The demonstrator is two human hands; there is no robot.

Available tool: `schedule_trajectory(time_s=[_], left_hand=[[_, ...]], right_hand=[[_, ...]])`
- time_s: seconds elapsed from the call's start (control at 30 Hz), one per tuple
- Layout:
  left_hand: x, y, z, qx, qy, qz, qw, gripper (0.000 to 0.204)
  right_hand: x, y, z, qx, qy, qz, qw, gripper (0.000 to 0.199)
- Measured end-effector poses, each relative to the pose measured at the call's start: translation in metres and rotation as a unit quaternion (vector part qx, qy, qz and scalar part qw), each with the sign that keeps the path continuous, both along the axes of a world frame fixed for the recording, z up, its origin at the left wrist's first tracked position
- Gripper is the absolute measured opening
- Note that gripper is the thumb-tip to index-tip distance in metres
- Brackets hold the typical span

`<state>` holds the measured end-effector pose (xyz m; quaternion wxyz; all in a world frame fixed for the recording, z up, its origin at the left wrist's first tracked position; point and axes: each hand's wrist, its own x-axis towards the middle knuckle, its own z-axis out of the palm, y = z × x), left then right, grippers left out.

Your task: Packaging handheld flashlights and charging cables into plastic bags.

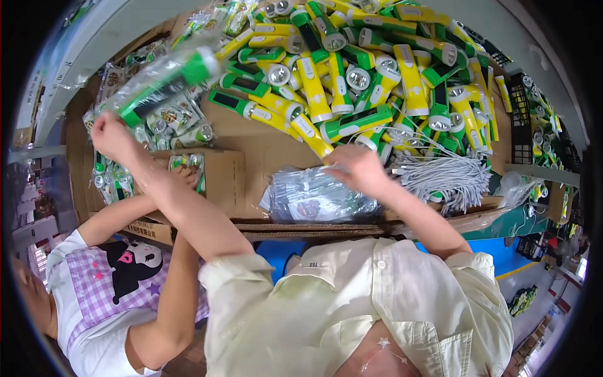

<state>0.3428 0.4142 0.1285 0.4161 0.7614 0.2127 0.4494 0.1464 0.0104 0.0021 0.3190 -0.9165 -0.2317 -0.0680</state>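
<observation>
Closed around one end of a bagged green flashlight (164,80), my left hand (112,135) lifts it above the table (251,151). With my right hand (358,166) I pinch the stack of clear bags (314,198), beside the pile of yellow-green flashlights (364,69) and white cords (446,176).

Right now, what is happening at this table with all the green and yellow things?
A person in a pale shirt works at a cardboard-covered table. The left hand holds up a bagged flashlight, green with a clear plastic bag around it. The right hand rests on a stack of clear plastic bags, beside a bundle of white cords. Behind lies a pile of loose green and yellow flashlights. A second person's arm reaches in at the left.
</observation>
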Motion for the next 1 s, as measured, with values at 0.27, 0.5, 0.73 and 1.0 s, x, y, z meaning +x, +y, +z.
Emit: schedule_trajectory(time_s=[0.27,0.5,0.73,1.0], left_hand=[[0.095,0.096,-0.048,-0.008,0.091,0.253,0.963,0.021],[0.002,-0.075,-0.065,0.075,-0.062,-0.109,0.989,0.04],[-0.208,-0.165,-0.136,0.053,0.404,-0.403,0.82,0.016],[-0.249,-0.171,-0.171,0.197,0.433,-0.468,0.744,0.029]], right_hand=[[-0.035,0.032,-0.046,-0.136,-0.05,0.151,0.978,0.02],[-0.035,0.042,-0.061,-0.18,-0.019,0.055,0.982,0.025],[-0.048,0.04,-0.069,-0.165,-0.064,0.092,0.98,0.022],[-0.052,0.058,-0.068,-0.233,-0.054,0.061,0.969,0.012]])
